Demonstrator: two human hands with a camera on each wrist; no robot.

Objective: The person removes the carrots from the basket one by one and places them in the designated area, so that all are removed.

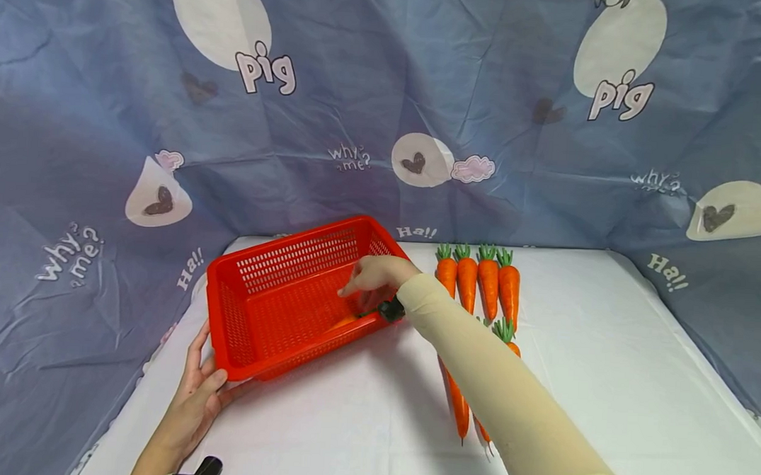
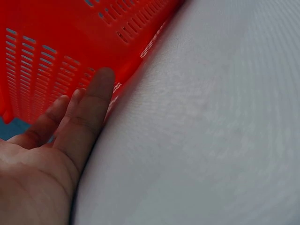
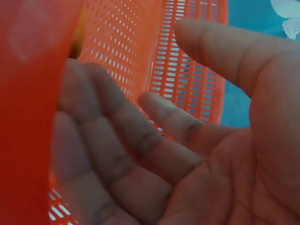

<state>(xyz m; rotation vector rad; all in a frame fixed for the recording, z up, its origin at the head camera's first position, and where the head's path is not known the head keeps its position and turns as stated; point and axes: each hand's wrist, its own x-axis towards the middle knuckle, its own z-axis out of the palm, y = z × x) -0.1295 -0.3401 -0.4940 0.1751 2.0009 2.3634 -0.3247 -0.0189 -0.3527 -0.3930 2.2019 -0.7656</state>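
A red plastic basket (image 1: 301, 301) with slotted walls stands on the left of the white table. My left hand (image 1: 198, 399) is at its near left corner; in the left wrist view its fingers (image 2: 86, 110) lie nearly straight against the slotted wall. Inside the basket's right end is my right hand (image 1: 379, 276), with thumb and fingers apart and nothing between them in the right wrist view. Just below that hand, along the near wall, lies an orange carrot (image 1: 345, 322), partly hidden by the rim.
Right of the basket, carrots with green tops (image 1: 489, 288) lie side by side in a row. Nearer me are several more carrots (image 1: 456, 404), partly covered by my right forearm (image 1: 501, 391). A blue printed cloth (image 1: 360, 109) hangs behind the white table (image 1: 605, 361).
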